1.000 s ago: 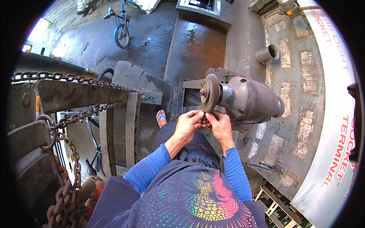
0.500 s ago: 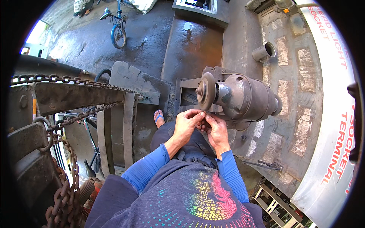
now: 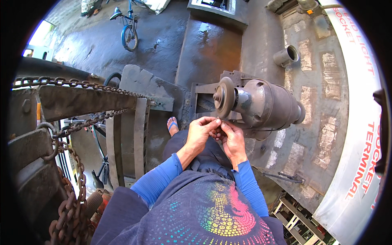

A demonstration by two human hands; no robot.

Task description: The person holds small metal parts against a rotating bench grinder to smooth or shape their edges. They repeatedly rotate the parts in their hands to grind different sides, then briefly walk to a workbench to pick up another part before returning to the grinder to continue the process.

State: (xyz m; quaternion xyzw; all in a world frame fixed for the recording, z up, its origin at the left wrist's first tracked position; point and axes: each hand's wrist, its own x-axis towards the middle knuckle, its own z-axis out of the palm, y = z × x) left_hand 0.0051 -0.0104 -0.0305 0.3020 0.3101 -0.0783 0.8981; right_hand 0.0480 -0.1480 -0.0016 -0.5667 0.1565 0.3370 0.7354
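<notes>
Your left hand [image 3: 201, 132] and your right hand [image 3: 232, 138] are close together, just under the grinding wheel [image 3: 225, 97] of the bench grinder [image 3: 265, 104]. The fingers of both hands are curled in and pinch a tiny piece of metal [image 3: 219, 120] between their tips. The piece is so small that you cannot tell what it is. It sits right below the wheel's lower edge, very near it; you cannot tell if it touches.

The wheel is a round, flat, brown disc. It stands on its edge at the left end of the big grey motor body. The grinder rests on a dark metal stand [image 3: 204, 98].

Your blue sleeves [image 3: 157, 179] come up from the bottom of the view. Below your hands, one foot in a blue sandal [image 3: 173, 125] stands on the floor.

To your left is a rusty metal frame [image 3: 81, 100] with heavy chains [image 3: 69, 83] hanging over it. Far off at the top, a blue bicycle [image 3: 128, 30] stands on the wet concrete floor. A short grey pipe [image 3: 286, 55] stands out near the wall on your right.
</notes>
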